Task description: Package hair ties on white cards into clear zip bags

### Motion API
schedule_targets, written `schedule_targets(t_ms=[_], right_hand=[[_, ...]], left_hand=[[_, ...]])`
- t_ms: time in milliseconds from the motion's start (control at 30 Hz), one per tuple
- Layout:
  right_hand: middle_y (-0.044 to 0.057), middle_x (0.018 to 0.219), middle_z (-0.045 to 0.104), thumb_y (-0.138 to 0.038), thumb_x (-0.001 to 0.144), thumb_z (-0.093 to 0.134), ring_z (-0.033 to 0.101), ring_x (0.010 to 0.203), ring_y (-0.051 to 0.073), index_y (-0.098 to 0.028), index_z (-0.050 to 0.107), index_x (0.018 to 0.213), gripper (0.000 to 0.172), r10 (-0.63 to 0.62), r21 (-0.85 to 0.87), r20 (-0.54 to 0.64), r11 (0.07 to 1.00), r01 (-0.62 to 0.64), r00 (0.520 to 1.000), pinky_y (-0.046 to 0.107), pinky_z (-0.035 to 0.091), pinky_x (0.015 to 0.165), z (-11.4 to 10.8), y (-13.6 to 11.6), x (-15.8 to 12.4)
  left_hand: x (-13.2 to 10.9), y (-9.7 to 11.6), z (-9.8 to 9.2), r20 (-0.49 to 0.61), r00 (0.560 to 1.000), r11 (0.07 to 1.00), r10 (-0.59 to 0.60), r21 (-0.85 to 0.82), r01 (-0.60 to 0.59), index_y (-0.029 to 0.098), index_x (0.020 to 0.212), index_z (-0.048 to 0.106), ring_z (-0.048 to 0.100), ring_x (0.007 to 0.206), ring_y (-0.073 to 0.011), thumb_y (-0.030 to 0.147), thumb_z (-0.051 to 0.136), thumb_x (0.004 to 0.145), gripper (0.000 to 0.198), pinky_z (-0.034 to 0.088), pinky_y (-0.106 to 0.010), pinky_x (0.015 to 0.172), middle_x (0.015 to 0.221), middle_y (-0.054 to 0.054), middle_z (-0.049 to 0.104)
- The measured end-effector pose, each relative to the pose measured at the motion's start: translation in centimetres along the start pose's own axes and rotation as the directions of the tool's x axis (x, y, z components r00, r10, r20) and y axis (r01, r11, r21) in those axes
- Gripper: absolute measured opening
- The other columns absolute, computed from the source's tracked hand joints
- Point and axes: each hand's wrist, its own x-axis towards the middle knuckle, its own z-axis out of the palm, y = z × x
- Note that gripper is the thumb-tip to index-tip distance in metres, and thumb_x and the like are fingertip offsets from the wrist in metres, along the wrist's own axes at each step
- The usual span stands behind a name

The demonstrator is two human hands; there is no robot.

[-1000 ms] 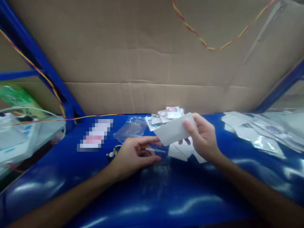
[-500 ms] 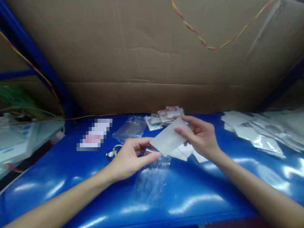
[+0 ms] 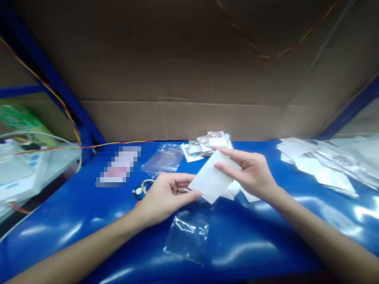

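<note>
A white card point(image 3: 211, 179) is tilted between my two hands above the blue surface. My right hand point(image 3: 247, 169) pinches its upper right part between thumb and fingers. At the card's lower left edge, my left hand point(image 3: 168, 193) has its thumb and fingertips closed on it. A clear plastic bag point(image 3: 188, 234) lies below the hands. More white cards point(image 3: 250, 196) are partly hidden under the held card. Behind it is a cluster of small cards with coloured rings point(image 3: 217, 138).
Another clear bag point(image 3: 164, 157) and dark and yellow bands point(image 3: 140, 190) lie left of centre. A pixelated pink and white item point(image 3: 120, 167) is farther left. Packets point(image 3: 322, 165) pile up at the right. Cardboard point(image 3: 189, 71) stands behind the blue surface point(image 3: 251, 236).
The held card has turned a little and faces the camera more. The clear bag beneath now lies lower, apart from my left hand. My right hand has shifted slightly.
</note>
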Motion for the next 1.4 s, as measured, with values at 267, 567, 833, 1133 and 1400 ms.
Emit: schedule_targets(t_ms=[267, 567, 833, 1133, 1400], right_hand=[[0.006, 0.133, 0.072, -0.029, 0.098, 0.062, 0.073, 0.114, 0.026, -0.022, 0.068, 0.137, 0.040, -0.028, 0.002, 0.194, 1.000, 0.029, 0.981, 0.034, 0.061, 0.093, 0.4, -0.9, -0.3], [0.005, 0.090, 0.079, -0.038, 0.085, 0.079, 0.068, 0.064, 0.017, -0.022, 0.072, 0.115, 0.035, 0.107, 0.121, -0.041, 0.988, -0.101, 0.993, 0.026, 0.052, 0.051, 1.8, -0.8, -1.1], [0.006, 0.097, 0.073, -0.030, 0.089, 0.074, 0.064, 0.075, 0.017, -0.024, 0.077, 0.112, 0.024, -0.060, 0.065, 0.036, 0.996, 0.057, 0.998, 0.028, 0.052, 0.059, 2.3, -1.9, -1.2], [0.011, 0.126, 0.061, -0.022, 0.089, 0.074, 0.060, 0.122, 0.026, -0.024, 0.075, 0.115, 0.025, -0.169, 0.053, 0.159, 0.985, 0.162, 0.973, 0.042, 0.050, 0.105, 2.4, -1.9, -1.3], [0.010, 0.129, 0.061, -0.025, 0.091, 0.072, 0.058, 0.127, 0.028, -0.028, 0.076, 0.113, 0.022, -0.101, -0.007, 0.127, 0.995, 0.103, 0.987, 0.045, 0.046, 0.110, 2.1, -1.7, -1.0]], left_hand=[[0.2, -0.2, 0.1, 0.044, 0.999, 0.996, -0.010, -0.086, 0.013, 0.016, 0.120, 0.077, 0.079, 0.099, -0.0277, 0.024, 0.082, 0.083, 0.039, 0.060, -0.039, 0.096, 0.109, -0.010, 0.082], [0.3, 0.4, 0.2, -0.019, 1.000, 0.993, -0.025, -0.116, 0.022, 0.016, 0.118, 0.078, 0.080, 0.087, -0.0257, 0.025, 0.083, 0.082, 0.037, 0.062, -0.038, 0.090, 0.101, -0.009, 0.084], [0.3, 0.4, -0.2, -0.065, 0.997, 0.990, -0.047, -0.135, 0.038, 0.017, 0.121, 0.077, 0.080, 0.083, -0.0256, 0.029, 0.084, 0.081, 0.042, 0.062, -0.030, 0.071, 0.096, -0.010, 0.084], [0.3, 0.8, -0.7, -0.124, 0.992, 0.967, 0.016, -0.251, -0.046, 0.016, 0.127, 0.072, 0.079, 0.088, -0.0234, 0.026, 0.087, 0.077, 0.053, 0.060, -0.027, 0.076, 0.111, -0.013, 0.081], [0.2, 0.7, -0.7, -0.107, 0.993, 0.967, 0.045, -0.245, -0.070, 0.017, 0.131, 0.071, 0.077, 0.102, -0.0298, 0.023, 0.088, 0.075, 0.058, 0.060, -0.036, 0.089, 0.114, -0.014, 0.080]])
